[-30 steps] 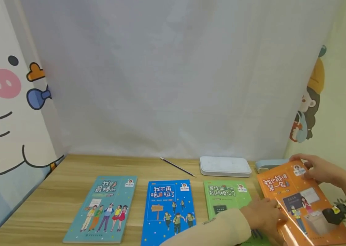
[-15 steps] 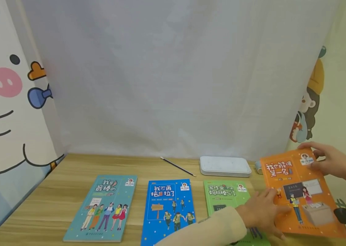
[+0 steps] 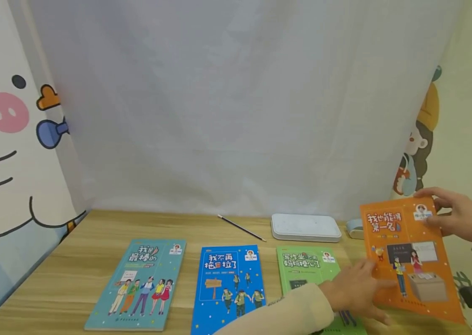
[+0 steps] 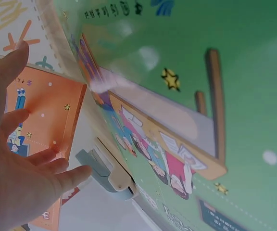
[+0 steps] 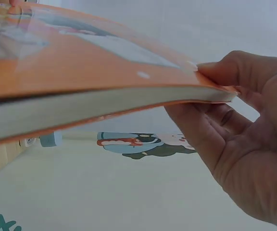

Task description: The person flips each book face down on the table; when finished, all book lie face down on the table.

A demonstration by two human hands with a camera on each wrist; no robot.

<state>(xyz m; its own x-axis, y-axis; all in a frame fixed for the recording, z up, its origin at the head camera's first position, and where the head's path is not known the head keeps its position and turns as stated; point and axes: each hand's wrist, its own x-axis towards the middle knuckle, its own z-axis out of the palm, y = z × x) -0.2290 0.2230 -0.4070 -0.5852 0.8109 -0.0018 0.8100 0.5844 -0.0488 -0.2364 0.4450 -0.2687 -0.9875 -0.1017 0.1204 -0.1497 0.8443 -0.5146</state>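
Note:
My right hand (image 3: 464, 216) pinches an orange book (image 3: 422, 235) by its upper right corner. In the right wrist view the thumb lies on the cover of the orange book (image 5: 95, 67) and curled fingers of the right hand (image 5: 254, 125) sit beneath it. The book is raised and tilted towards me at the table's right side. With fingers spread, my left hand (image 3: 351, 288) touches the book's left part with its fingertips. Beneath the left forearm lies a green book (image 3: 309, 272), partly covered by the sleeve; the same green book (image 4: 186, 53) fills much of the left wrist view.
A blue book (image 3: 229, 284) and a teal book (image 3: 139, 279) lie flat in a row to the left. Behind them are a pencil (image 3: 241, 227) and a white pencil case (image 3: 306, 227). A pale blue object (image 3: 355, 229) is partly hidden by the orange book.
The orange book has risen and turned more upright, shifting slightly right and then slightly left, with the right hand. The left hand has spread its fingers at the book's left edge.

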